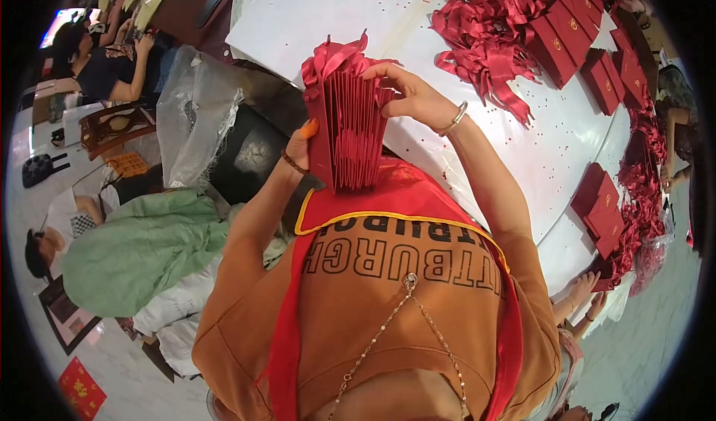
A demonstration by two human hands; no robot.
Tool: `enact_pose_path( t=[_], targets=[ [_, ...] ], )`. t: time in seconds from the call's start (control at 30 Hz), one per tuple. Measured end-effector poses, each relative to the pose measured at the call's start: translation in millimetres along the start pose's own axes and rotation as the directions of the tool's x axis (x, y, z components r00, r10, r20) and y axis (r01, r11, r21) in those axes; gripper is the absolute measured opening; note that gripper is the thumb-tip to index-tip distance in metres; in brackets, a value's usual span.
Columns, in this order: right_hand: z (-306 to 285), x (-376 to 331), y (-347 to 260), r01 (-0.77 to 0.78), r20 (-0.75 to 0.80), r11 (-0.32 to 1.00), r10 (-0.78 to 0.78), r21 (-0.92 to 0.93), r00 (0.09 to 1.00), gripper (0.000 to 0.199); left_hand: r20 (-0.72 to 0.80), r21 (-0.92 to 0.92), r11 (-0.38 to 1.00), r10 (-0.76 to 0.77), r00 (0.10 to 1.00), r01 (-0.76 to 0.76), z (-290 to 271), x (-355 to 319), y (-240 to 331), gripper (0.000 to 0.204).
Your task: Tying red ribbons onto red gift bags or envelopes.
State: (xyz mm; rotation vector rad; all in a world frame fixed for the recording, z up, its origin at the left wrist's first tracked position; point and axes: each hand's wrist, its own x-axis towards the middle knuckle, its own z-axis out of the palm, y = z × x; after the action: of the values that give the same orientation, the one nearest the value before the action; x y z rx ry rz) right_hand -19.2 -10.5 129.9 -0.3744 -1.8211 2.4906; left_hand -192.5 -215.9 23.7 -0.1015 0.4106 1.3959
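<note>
White sheeting on the counter (321, 11) was dotted with small red specks, and its far edge ran out of sight under ribbons and toward the dark fisheye rim. Near the body, above the red apron (380, 197), a fanned stack of red cards (350, 130) stood upright between the two hands, at the counter's near edge; its many layers were packed too tightly to count. Glossy red ribbon (335, 57) bunched over its top and hid the upper corners.

The left hand (300, 146) held the stack from its left side, the orange-tipped thumb pressed to the outer cover; its other fingers were lost behind the cards. The right hand (418, 102) reached over the upper right edge, forefinger bent and thumb apart from it; whether they pinched a single card was impossible to make out.

Farther right lay a tangle of red ribbons (485, 33) beside red packets (563, 37), some cut by overlap. At lower right, a co-worker's hands (585, 287) touched more red pieces, the body mostly hidden behind the wearer's shoulder. Crumpled clear plastic (190, 115) partly covered what lay beneath at left.
</note>
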Motion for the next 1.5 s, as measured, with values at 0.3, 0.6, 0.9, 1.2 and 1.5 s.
enact_pose_path(
  t=[0.3, 0.6, 0.9, 1.2, 1.5],
  targets=[
    [4, 2, 8, 0.017, -0.086, 0.994, -0.026, -0.104, 0.996, 0.049, 0.182, 0.091, 0.995, 0.021, 0.983, -0.038, 17, 6, 0, 0.049],
    [-6, 3, 5, 0.000, -0.085, 0.980, -0.017, -0.200, 0.996, 0.043, 0.087, 0.138, 0.990, -0.006, 0.996, -0.006, -1, 4, 1, 0.053],
    [-12, -16, 4, 0.080, -0.082, 0.968, -0.102, -0.239, 0.991, 0.052, 0.074, 0.190, 0.980, -0.067, 0.995, 0.052, -9, 20, 4, 0.054],
    [-15, -13, 21, 0.061, -0.272, 0.889, -0.203, -0.454, 0.941, 0.034, 0.072, 0.274, 0.959, -0.102, 0.992, 0.079, 6, 28, 4, 0.053],
    [-20, -11, 13, 0.162, -0.751, 0.986, -0.090, 0.023, 0.654, 0.038, 0.110, 0.157, 0.982, -0.123, 0.986, 0.105, -12, 32, 6, 0.054]
  ],
)
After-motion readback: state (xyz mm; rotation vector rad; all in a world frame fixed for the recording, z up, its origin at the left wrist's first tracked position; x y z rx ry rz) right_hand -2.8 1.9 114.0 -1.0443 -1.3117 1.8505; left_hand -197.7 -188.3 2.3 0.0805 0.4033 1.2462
